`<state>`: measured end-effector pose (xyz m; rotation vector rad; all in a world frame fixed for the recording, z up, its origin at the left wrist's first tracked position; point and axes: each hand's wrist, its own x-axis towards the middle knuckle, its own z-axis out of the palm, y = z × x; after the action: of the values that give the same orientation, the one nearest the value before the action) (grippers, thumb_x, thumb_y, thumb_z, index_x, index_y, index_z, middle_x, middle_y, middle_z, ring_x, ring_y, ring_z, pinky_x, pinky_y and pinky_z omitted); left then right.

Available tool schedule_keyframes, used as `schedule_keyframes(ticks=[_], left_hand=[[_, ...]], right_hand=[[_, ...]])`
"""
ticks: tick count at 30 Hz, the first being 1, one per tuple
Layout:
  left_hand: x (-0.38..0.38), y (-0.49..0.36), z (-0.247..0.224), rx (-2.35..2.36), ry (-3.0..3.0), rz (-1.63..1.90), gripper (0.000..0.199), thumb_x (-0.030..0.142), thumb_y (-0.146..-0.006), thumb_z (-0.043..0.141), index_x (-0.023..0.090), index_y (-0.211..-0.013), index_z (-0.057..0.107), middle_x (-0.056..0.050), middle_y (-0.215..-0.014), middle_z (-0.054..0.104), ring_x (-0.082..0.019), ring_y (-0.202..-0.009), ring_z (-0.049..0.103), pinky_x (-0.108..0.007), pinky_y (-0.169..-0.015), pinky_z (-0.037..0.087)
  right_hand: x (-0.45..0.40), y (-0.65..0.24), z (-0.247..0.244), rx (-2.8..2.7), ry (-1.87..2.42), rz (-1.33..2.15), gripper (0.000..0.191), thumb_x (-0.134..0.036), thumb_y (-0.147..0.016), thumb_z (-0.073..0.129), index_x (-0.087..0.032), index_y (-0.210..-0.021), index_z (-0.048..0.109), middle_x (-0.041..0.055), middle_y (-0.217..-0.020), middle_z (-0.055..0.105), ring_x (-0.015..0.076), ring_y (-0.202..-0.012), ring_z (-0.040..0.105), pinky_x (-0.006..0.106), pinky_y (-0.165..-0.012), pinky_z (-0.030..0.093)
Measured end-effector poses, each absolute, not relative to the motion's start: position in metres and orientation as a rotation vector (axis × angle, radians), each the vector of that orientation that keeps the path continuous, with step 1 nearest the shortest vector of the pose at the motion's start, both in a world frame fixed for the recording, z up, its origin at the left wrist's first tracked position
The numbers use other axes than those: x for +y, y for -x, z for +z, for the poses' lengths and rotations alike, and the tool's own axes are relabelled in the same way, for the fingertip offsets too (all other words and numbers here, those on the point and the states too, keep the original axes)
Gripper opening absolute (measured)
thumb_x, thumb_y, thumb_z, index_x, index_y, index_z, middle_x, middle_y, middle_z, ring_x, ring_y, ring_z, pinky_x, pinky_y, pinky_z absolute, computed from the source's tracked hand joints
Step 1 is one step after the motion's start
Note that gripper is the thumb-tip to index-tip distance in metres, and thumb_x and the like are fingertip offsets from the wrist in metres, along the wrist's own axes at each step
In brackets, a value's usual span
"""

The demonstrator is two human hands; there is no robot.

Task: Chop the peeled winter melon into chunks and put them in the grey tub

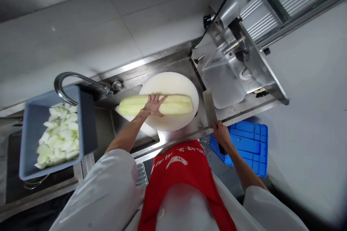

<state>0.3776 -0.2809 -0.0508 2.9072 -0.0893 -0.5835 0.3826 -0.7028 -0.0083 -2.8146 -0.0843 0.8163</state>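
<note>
A long, peeled, pale-green gourd (pixel 176 105) lies across a round white cutting board (pixel 173 124), its left end reaching past the board's edge. A line runs along its length; whether it is cut through there I cannot tell. My left hand (pixel 153 106) rests on the gourd's middle, fingers spread and thumb apart. Off the board's right side, my right hand (pixel 221 134) is closed round the handle of a cleaver (pixel 209 106). Its broad blade points away from me, over the counter and apart from the gourd.
On the left, a grey-blue tub (pixel 88 126) holds many pale cut chunks (pixel 61 133), under a curved faucet (pixel 66 75). A sink (pixel 104 124) lies between tub and board. A metal slicing machine (pixel 230 68) stands at right. Below it is a blue crate (pixel 248 142).
</note>
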Motion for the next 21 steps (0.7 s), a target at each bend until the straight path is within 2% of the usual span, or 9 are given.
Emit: schedule_keyframes(ticks=[4,10,14,21], left_hand=[[-0.297,-0.358,-0.050,0.224,-2.978,-0.548,0.138,0.070,-0.054,0.084,0.022,-0.164,0.017,-0.024,-0.149,0.040,-0.051,-0.137,0.035,-0.063,-0.117,0.015],[-0.313,-0.339,-0.056,0.326,-3.054,-0.471,0.140,0.085,-0.055,0.075,0.021,-0.164,0.015,-0.023,-0.141,0.045,-0.047,-0.125,0.044,-0.057,-0.113,0.022],[-0.316,-0.334,-0.055,0.314,-3.064,-0.428,0.137,0.089,-0.057,0.071,0.023,-0.164,0.016,-0.023,-0.140,0.046,-0.046,-0.124,0.044,-0.056,-0.112,0.024],[-0.331,-0.314,-0.055,0.493,-2.983,-0.370,0.130,0.088,-0.063,0.068,0.020,-0.163,0.021,-0.025,-0.143,0.045,-0.048,-0.123,0.046,-0.058,-0.108,0.030]], right_hand=[[-0.664,-0.428,-0.010,-0.353,2.891,0.809,0.032,-0.032,-0.108,0.036,-0.011,-0.121,0.057,0.0176,-0.100,0.072,0.0283,-0.097,0.069,0.031,-0.080,0.042],[-0.605,-0.472,-0.014,-0.752,2.897,0.879,0.034,-0.028,-0.109,0.031,-0.010,-0.126,0.054,0.0205,-0.109,0.071,0.0306,-0.104,0.070,0.033,-0.084,0.046],[-0.594,-0.471,-0.012,-0.843,2.876,0.983,0.033,-0.021,-0.106,0.031,-0.008,-0.130,0.051,0.0209,-0.107,0.072,0.0314,-0.105,0.070,0.032,-0.083,0.047],[-0.591,-0.480,-0.013,-0.908,2.851,1.044,0.032,-0.023,-0.106,0.033,-0.009,-0.128,0.051,0.0218,-0.107,0.071,0.0325,-0.105,0.070,0.037,-0.086,0.050]])
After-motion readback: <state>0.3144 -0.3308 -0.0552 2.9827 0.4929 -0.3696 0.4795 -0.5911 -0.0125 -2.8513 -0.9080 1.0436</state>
